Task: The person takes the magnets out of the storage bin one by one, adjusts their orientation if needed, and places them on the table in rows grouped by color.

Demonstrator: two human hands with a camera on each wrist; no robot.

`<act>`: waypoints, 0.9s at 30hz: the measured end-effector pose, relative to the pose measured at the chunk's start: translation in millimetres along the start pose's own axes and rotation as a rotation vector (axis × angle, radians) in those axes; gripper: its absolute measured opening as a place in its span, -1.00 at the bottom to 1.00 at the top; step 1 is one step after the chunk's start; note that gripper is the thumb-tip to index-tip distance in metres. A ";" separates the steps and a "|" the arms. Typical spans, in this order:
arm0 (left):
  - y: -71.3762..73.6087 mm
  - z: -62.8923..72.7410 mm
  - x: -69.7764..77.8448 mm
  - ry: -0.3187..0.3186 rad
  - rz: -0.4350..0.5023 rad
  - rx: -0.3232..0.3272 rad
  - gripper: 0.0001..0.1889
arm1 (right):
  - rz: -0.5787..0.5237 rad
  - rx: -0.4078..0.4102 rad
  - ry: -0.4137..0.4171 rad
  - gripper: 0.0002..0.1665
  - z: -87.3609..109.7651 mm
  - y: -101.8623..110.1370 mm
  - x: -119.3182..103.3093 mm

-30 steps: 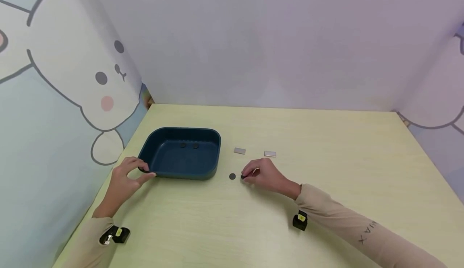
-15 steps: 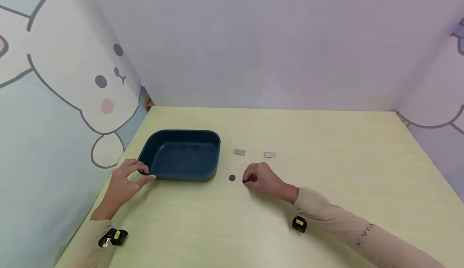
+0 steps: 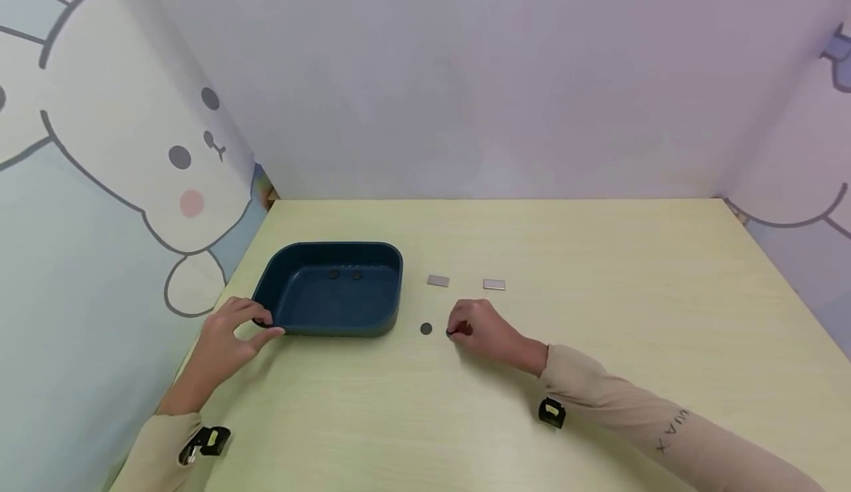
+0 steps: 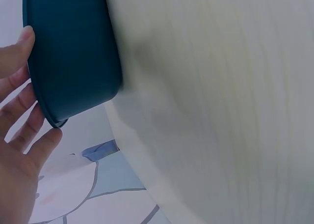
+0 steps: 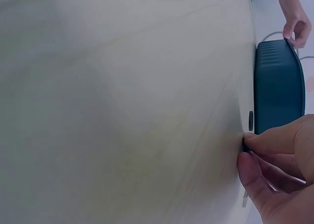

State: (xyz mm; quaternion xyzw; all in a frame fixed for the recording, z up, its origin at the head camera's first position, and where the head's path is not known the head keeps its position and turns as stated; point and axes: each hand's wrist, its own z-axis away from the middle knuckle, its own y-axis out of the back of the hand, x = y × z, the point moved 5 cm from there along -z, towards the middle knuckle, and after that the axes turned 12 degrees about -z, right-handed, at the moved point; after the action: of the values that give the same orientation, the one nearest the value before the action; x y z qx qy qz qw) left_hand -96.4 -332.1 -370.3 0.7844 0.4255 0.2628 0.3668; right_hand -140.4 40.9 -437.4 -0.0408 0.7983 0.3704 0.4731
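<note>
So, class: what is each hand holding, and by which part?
The right hand pinches a small dark disc by its edge between thumb and fingertips. The left hand grips the tray by its near-left corner rim.

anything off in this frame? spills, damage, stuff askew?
Nothing stands out. The blue tray sits flat on the table with two dark discs inside. One disc and two grey plates lie flat beside it. The left hand holds the tray's corner; the right hand pinches a small dark piece.

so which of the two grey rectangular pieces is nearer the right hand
The right-side grey piece, just beyond the right hand; the other grey piece lies further left, toward the tray.
</note>
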 end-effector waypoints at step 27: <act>-3.5 3.0 -2.1 0.108 0.027 -0.002 -0.67 | -0.016 0.006 -0.038 -0.86 -6.2 1.9 -8.0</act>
State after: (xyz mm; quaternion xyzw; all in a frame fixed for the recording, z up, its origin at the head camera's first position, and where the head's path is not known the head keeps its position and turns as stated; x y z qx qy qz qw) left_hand -96.9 -333.7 -375.1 0.7745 0.4339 0.3098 0.3405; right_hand -141.3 36.1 -428.3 -0.0387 0.7900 0.3647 0.4912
